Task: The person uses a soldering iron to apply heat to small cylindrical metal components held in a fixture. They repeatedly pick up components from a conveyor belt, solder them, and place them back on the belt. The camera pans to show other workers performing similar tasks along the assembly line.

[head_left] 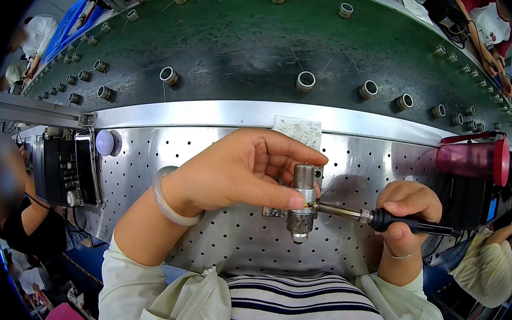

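My left hand [238, 170], with a pale bangle at its wrist, curls around an upright metal cylinder [304, 177] in front of me. Its thumb presses on a silver ring at the cylinder's middle, above a darker, rough metal base [301, 222]. In my right hand [411, 204] is a soldering iron [389, 219] with a black handle and metal barrel. The iron points left, and its tip meets the ring's right side close to my left thumb. Part of a metal block behind the cylinder is hidden by my fingers.
Beyond the perforated metal worktop [209, 249] runs a green conveyor belt [222, 53] carrying several metal rings with thin wires. A white cloth [299, 130] lies behind my left hand. At right stands a pink cup [469, 159]; at left, a black device [56, 168]. Other people sit on both sides.
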`<move>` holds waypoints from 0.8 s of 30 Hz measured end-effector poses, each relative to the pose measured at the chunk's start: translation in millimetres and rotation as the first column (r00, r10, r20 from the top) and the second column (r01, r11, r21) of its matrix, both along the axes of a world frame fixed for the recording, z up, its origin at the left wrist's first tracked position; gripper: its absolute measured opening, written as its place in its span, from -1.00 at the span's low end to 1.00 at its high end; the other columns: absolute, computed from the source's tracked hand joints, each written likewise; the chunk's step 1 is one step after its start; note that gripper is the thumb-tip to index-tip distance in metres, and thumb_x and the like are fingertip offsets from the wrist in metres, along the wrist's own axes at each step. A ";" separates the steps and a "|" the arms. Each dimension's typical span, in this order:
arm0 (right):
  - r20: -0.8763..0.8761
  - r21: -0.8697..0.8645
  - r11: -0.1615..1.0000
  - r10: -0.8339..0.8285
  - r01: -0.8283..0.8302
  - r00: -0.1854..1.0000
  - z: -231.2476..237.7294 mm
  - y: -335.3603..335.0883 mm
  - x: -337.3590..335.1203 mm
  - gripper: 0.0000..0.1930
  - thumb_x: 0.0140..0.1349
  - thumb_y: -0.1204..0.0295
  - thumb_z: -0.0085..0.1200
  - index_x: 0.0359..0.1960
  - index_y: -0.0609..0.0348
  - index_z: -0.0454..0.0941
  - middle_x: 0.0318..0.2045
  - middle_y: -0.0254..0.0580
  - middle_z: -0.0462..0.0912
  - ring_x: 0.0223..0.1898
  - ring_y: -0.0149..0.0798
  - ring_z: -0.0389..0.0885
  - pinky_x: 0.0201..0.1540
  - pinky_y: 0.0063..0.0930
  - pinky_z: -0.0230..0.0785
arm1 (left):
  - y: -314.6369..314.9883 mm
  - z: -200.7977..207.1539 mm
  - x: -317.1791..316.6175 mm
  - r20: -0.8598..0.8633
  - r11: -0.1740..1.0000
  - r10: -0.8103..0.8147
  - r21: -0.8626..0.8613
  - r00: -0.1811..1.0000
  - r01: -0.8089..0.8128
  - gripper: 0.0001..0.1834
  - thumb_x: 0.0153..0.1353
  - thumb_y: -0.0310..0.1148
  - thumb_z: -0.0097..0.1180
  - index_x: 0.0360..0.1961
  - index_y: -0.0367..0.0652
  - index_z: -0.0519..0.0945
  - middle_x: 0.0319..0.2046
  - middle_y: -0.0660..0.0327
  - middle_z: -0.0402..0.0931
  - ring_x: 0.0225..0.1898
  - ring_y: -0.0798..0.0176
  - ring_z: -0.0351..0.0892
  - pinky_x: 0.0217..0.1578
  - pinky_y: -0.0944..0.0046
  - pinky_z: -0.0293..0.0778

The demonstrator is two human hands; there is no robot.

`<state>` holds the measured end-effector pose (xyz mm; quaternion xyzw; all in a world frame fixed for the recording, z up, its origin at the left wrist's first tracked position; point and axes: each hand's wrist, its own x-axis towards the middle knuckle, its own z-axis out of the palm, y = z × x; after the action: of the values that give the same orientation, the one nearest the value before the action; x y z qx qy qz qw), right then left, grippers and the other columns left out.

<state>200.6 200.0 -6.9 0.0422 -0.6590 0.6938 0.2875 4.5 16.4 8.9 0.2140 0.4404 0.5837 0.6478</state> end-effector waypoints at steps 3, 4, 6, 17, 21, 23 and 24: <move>0.005 0.016 1.000 -0.006 0.006 1.000 0.6 0.2 -0.4 -0.74 -0.10 0.54 0.32 -0.38 0.38 0.53 -0.62 -0.12 0.55 -0.67 -0.31 0.46 -0.59 -0.53 0.28 | 0.3 2.6 0.8 -0.004 1.000 0.004 -0.014 1.000 -0.004 -0.37 -0.09 -0.61 0.30 0.10 -0.42 0.41 -0.22 0.03 0.58 -0.26 0.45 0.54 -0.34 0.60 0.45; 0.011 0.023 1.000 -0.009 0.009 1.000 1.0 0.4 -0.3 -0.74 -0.09 0.54 0.32 -0.38 0.38 0.52 -0.62 -0.13 0.54 -0.67 -0.31 0.45 -0.59 -0.54 0.27 | 0.9 2.2 1.4 -0.001 1.000 0.010 -0.010 1.000 -0.010 -0.37 -0.08 -0.61 0.29 0.10 -0.42 0.40 -0.21 0.03 0.58 -0.26 0.45 0.54 -0.34 0.60 0.44; 0.019 -0.004 0.999 -0.040 0.040 0.999 1.4 -0.1 0.5 -0.75 -0.07 0.52 0.32 -0.39 0.37 0.51 -0.62 -0.13 0.54 -0.67 -0.32 0.45 -0.60 -0.55 0.26 | 2.2 1.4 2.7 0.003 1.000 0.020 -0.003 1.000 -0.020 -0.37 -0.08 -0.62 0.29 0.10 -0.42 0.40 -0.21 0.03 0.58 -0.26 0.45 0.54 -0.35 0.61 0.44; 0.035 -0.217 0.944 -0.246 0.247 0.969 6.4 -8.7 -2.6 -0.65 0.02 0.31 0.31 -0.48 0.27 0.37 -0.63 -0.20 0.41 -0.66 -0.37 0.38 -0.62 -0.57 0.20 | 2.2 -6.4 -12.8 0.059 0.981 0.165 0.096 0.985 -0.170 -0.42 -0.01 -0.57 0.26 0.10 -0.36 0.40 -0.19 0.04 0.58 -0.17 0.34 0.56 -0.16 0.41 0.46; 0.132 -0.226 0.917 -0.307 0.330 0.943 14.2 -3.7 8.8 -0.64 0.03 0.26 0.28 -0.50 0.25 0.35 -0.66 -0.23 0.41 -0.67 -0.41 0.34 -0.60 -0.64 0.15 | 3.3 -11.2 -84.6 -0.580 0.825 0.528 0.175 0.621 -0.537 -0.55 0.01 -0.53 0.27 -0.01 -0.27 0.52 -0.20 0.16 0.57 -0.19 0.37 0.55 -0.17 0.37 0.49; 0.078 -0.225 0.922 -0.306 0.316 0.949 7.7 -2.5 6.3 -0.64 0.03 0.27 0.29 -0.49 0.26 0.36 -0.65 -0.20 0.43 -0.69 -0.40 0.37 -0.63 -0.63 0.20 | -24.6 -23.5 -141.2 -0.894 0.677 0.449 0.347 -0.009 -0.649 -0.63 -0.06 -0.49 0.30 -0.14 -0.22 0.62 -0.27 0.19 0.57 -0.27 0.37 0.52 -0.23 0.36 0.50; 0.068 -0.242 0.926 -0.281 0.289 0.957 7.5 -5.8 2.5 -0.64 0.03 0.28 0.29 -0.48 0.27 0.36 -0.65 -0.18 0.44 -0.69 -0.40 0.38 -0.64 -0.63 0.21 | -45.0 -31.6 -170.7 -0.926 0.639 0.278 0.376 -0.254 -0.671 -0.65 -0.09 -0.47 0.30 -0.18 -0.20 0.63 -0.30 0.16 0.58 -0.31 0.32 0.54 -0.26 0.35 0.50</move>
<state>203.2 194.2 0.7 -0.1015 -0.5700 0.7226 0.3778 -166.2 -28.6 -22.7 0.2571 0.8735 0.3960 -0.1190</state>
